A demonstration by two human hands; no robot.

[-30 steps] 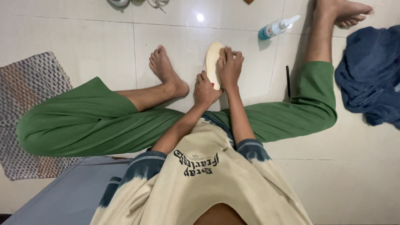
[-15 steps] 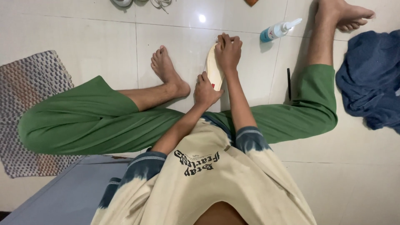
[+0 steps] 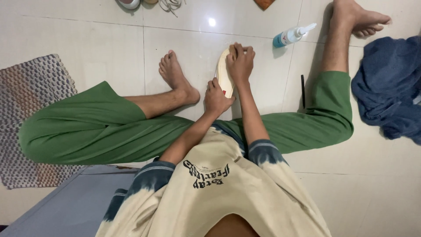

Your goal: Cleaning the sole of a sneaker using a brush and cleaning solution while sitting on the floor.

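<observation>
Cream shoe sole (image 3: pixel 224 74) lies on floor between legs; left hand (image 3: pixel 217 97) clamps heel end, right hand (image 3: pixel 240 61) fingers curled shut, pressing toe end; rubbing apparently underway, completion indeterminable; spray bottle (image 3: pixel 290 35) near.

- A home, seen from someone sitting barefoot on the floor.
- Glossy pale floor tiles (image 3: pixel 87 35) with thin grout lines.
- A woven mat (image 3: pixel 26 101) on the left.
- A blue cloth (image 3: pixel 386 96) heaped on the right.
- Shoes (image 3: pixel 129 3) lying at the far edge.
</observation>
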